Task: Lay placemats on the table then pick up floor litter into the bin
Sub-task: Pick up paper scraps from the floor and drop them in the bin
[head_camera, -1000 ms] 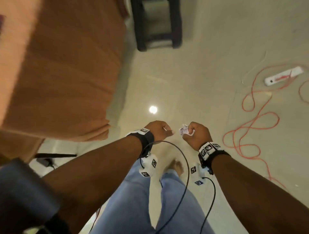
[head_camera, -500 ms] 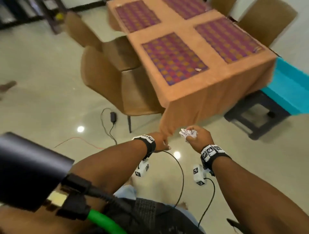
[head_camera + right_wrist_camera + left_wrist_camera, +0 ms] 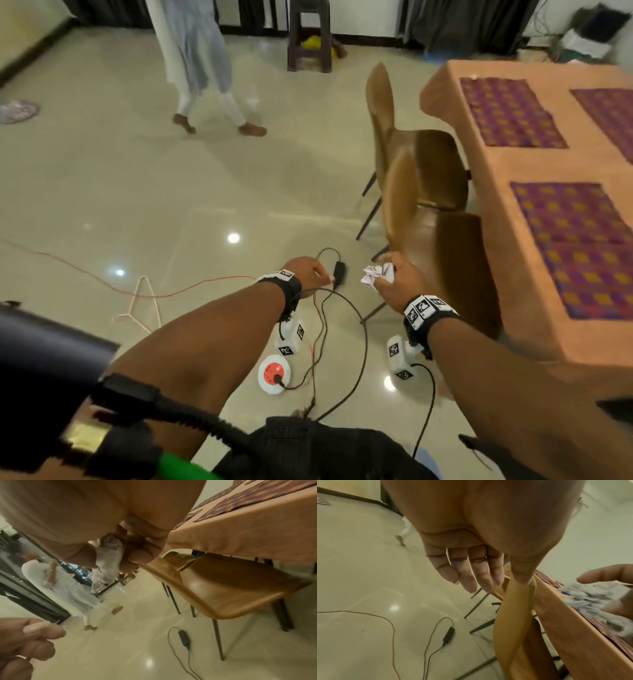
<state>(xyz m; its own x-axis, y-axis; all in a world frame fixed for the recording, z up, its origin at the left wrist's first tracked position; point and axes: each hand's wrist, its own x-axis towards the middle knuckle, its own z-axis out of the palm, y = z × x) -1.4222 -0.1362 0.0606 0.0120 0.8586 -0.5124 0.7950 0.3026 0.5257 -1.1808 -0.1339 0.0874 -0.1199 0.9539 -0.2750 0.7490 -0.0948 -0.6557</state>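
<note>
My right hand (image 3: pixel 388 274) grips a crumpled white paper ball (image 3: pixel 375 273) at waist height, beside the nearest brown chair. The right wrist view has the paper ball (image 3: pixel 108 557) sticking out between thumb and curled fingers. My left hand (image 3: pixel 310 274) hangs a little to the left of it with relaxed, nearly straight fingers (image 3: pixel 476 577) that hold nothing. Purple and orange chequered placemats (image 3: pixel 575 246) (image 3: pixel 507 113) lie flat on the table with the orange cloth (image 3: pixel 507 212) at the right. No bin is in view.
Two brown chairs (image 3: pixel 424 192) stand at the table's left side. A black power adapter (image 3: pixel 339 270) with its cable, a thin orange cable (image 3: pixel 102 284), a white round socket reel (image 3: pixel 274 375) and a pale hanger (image 3: pixel 137 308) lie on the glossy floor. A person in white (image 3: pixel 195 58) stands farther back.
The head view has swung from the floor, past the table's end, to the room left of the table. Both hands keep their pose; the right still holds the paper ball.
</note>
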